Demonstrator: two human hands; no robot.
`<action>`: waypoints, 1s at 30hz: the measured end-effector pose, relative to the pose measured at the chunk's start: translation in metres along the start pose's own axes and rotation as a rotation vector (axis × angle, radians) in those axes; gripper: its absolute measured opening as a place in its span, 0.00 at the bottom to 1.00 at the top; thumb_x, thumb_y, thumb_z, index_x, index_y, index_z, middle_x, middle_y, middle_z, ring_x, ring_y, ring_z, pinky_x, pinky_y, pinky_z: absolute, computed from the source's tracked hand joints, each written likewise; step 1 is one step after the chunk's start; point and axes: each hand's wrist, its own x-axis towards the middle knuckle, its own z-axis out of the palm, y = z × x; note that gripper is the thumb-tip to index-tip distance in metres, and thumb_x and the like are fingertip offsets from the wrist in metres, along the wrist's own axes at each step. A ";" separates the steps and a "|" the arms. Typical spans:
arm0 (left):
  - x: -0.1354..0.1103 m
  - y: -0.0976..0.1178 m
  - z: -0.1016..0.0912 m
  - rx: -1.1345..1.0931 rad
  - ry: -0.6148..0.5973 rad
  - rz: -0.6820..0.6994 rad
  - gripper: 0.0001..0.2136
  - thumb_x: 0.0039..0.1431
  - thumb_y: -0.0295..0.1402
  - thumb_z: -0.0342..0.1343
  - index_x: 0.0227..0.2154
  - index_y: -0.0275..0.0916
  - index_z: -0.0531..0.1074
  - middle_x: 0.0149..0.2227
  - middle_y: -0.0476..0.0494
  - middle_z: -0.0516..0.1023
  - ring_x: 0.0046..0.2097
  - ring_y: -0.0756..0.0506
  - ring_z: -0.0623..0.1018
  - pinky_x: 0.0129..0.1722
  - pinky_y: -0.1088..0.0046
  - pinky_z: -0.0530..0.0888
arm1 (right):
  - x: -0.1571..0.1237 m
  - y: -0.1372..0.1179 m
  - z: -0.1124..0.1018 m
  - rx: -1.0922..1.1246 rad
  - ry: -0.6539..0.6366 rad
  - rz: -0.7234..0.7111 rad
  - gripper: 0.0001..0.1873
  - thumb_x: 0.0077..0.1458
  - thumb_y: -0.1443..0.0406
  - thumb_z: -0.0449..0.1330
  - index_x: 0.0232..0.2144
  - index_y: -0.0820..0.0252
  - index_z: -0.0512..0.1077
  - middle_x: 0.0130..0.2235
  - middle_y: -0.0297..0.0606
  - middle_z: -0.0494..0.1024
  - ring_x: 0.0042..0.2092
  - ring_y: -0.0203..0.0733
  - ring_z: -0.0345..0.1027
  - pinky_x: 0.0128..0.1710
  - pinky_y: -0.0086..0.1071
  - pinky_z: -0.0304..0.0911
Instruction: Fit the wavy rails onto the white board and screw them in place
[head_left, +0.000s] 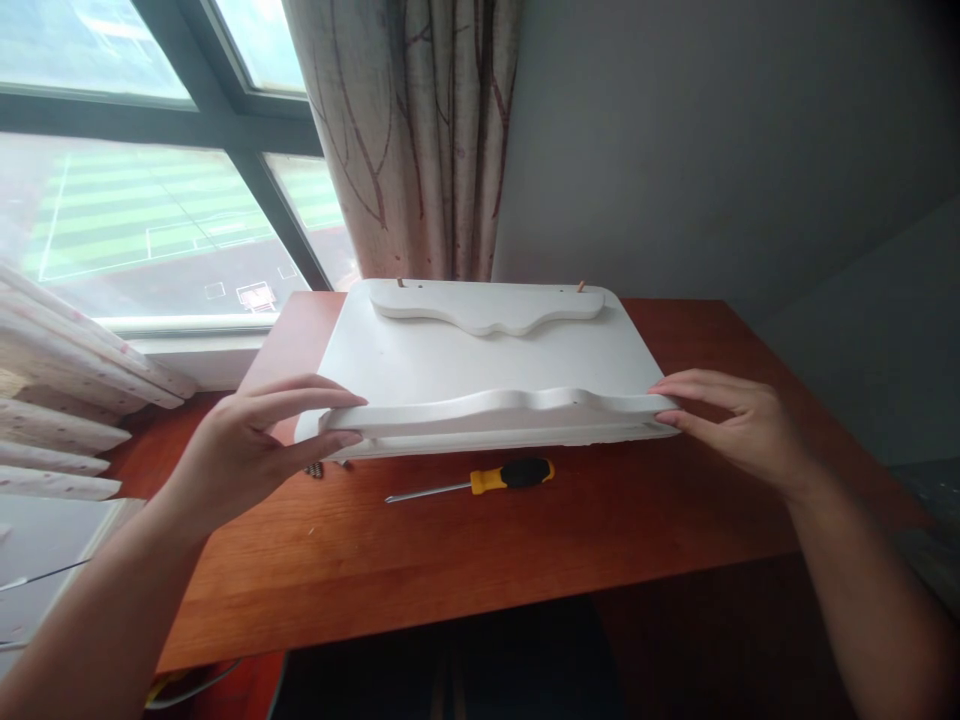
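Observation:
A white board with a wavy edge [495, 405] is held at both ends, just above the near edge of a large white panel [480, 365]. My left hand [281, 430] pinches its left end between thumb and fingers. Its right end is gripped the same way by my right hand [720, 415]. A second wavy white board [487, 308] lies flat along the panel's far side, with a wooden dowel [580, 286] and another dowel [400, 283] upright near its ends. In front of the panel lies a yellow and black screwdriver [487, 480].
Several small screws [315, 469] lie by the panel's near left corner. The panel rests on a reddish-brown wooden table [420, 560]. A patterned curtain [420, 150] and a window [165, 200] stand behind and to the left, a grey wall [712, 150] behind on the right.

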 end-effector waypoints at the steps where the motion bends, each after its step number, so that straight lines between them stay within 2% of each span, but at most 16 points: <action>1: 0.000 0.000 0.000 -0.010 -0.001 -0.001 0.10 0.56 0.36 0.67 0.42 0.48 0.80 0.43 0.49 0.81 0.33 0.50 0.81 0.27 0.78 0.81 | 0.000 0.000 0.000 -0.010 -0.001 -0.003 0.11 0.56 0.55 0.67 0.42 0.47 0.81 0.46 0.35 0.82 0.47 0.48 0.77 0.51 0.43 0.74; 6: 0.000 -0.003 0.001 -0.061 -0.007 -0.035 0.10 0.58 0.36 0.66 0.42 0.47 0.80 0.42 0.51 0.80 0.28 0.53 0.79 0.27 0.77 0.79 | -0.002 0.001 -0.001 -0.058 -0.025 -0.033 0.12 0.58 0.56 0.65 0.43 0.50 0.81 0.47 0.36 0.81 0.48 0.47 0.77 0.50 0.40 0.74; 12: 0.005 -0.007 0.000 0.046 0.040 -0.012 0.10 0.56 0.39 0.67 0.41 0.47 0.82 0.42 0.49 0.82 0.42 0.48 0.80 0.43 0.73 0.76 | 0.002 0.003 0.000 -0.076 0.005 -0.033 0.12 0.59 0.57 0.65 0.44 0.50 0.80 0.47 0.36 0.81 0.48 0.46 0.76 0.51 0.39 0.73; 17: 0.011 -0.005 0.004 -0.046 0.024 -0.095 0.12 0.56 0.41 0.67 0.41 0.44 0.83 0.42 0.45 0.83 0.42 0.46 0.80 0.42 0.72 0.76 | 0.007 0.003 0.002 -0.050 -0.009 0.022 0.13 0.60 0.55 0.64 0.45 0.49 0.80 0.48 0.36 0.81 0.49 0.47 0.76 0.51 0.40 0.73; 19: 0.012 -0.003 0.006 -0.101 0.018 -0.166 0.13 0.55 0.42 0.67 0.41 0.43 0.83 0.42 0.44 0.83 0.42 0.46 0.81 0.40 0.73 0.78 | 0.008 0.002 0.002 -0.009 -0.012 0.069 0.13 0.59 0.54 0.64 0.44 0.49 0.80 0.48 0.36 0.81 0.50 0.47 0.75 0.51 0.41 0.73; 21: 0.014 0.000 0.008 -0.168 0.008 -0.275 0.15 0.54 0.43 0.67 0.41 0.42 0.82 0.43 0.43 0.83 0.41 0.44 0.82 0.34 0.74 0.80 | 0.011 0.001 0.003 0.055 -0.019 0.124 0.14 0.59 0.53 0.63 0.44 0.49 0.80 0.49 0.37 0.80 0.50 0.48 0.75 0.50 0.41 0.72; 23: 0.016 0.003 0.008 -0.248 -0.029 -0.419 0.19 0.53 0.46 0.67 0.44 0.40 0.81 0.41 0.41 0.83 0.35 0.42 0.83 0.25 0.73 0.80 | 0.014 0.000 0.003 0.121 -0.022 0.179 0.15 0.59 0.52 0.63 0.44 0.50 0.81 0.49 0.38 0.80 0.51 0.49 0.74 0.49 0.40 0.72; 26: 0.019 0.006 0.008 -0.354 -0.095 -0.614 0.27 0.51 0.49 0.68 0.50 0.38 0.78 0.32 0.41 0.83 0.24 0.39 0.82 0.14 0.67 0.77 | 0.019 -0.001 0.003 0.203 -0.022 0.279 0.17 0.58 0.50 0.63 0.44 0.50 0.81 0.49 0.38 0.81 0.50 0.50 0.75 0.47 0.40 0.72; 28: 0.022 0.008 0.007 -0.381 -0.113 -0.680 0.30 0.49 0.51 0.68 0.52 0.37 0.76 0.30 0.42 0.82 0.22 0.37 0.81 0.12 0.64 0.77 | 0.022 -0.002 0.004 0.260 -0.036 0.368 0.19 0.57 0.48 0.64 0.44 0.50 0.81 0.48 0.38 0.81 0.48 0.50 0.75 0.45 0.40 0.72; 30: 0.024 0.009 0.007 -0.373 -0.115 -0.700 0.32 0.49 0.51 0.68 0.52 0.36 0.76 0.31 0.41 0.83 0.23 0.36 0.82 0.12 0.63 0.77 | 0.024 -0.002 0.005 0.320 -0.050 0.448 0.21 0.56 0.47 0.65 0.44 0.52 0.81 0.47 0.38 0.82 0.48 0.51 0.75 0.45 0.40 0.72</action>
